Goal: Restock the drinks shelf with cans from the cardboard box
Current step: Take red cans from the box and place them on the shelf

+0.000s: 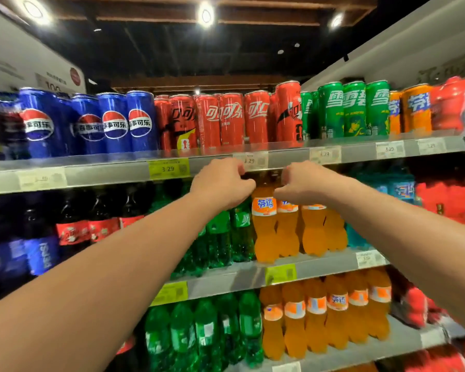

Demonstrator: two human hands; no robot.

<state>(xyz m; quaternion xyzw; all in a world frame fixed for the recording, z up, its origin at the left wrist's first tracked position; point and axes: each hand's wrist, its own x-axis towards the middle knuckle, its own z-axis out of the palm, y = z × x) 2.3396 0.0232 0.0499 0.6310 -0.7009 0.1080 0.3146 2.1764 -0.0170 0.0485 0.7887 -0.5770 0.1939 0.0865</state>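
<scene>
Cans (231, 119) stand in rows directly above the top shelf rail (105, 170): blue, red, green, orange. Left hand (222, 183) and right hand (304, 183) are just below that rail, fingers curled at the tops of the orange soda bottles (263, 232). Whether either grips anything cannot be told.

The cans (231, 119) stand shoulder to shoulder along the top shelf (105, 173), leaving no gap for fingers between them; the only free room is above their lids. Underneath, the orange bottles (263, 229) reach nearly to the shelf, and the left hand (222, 183) and right hand (305, 183) crowd that narrow slot.
</scene>
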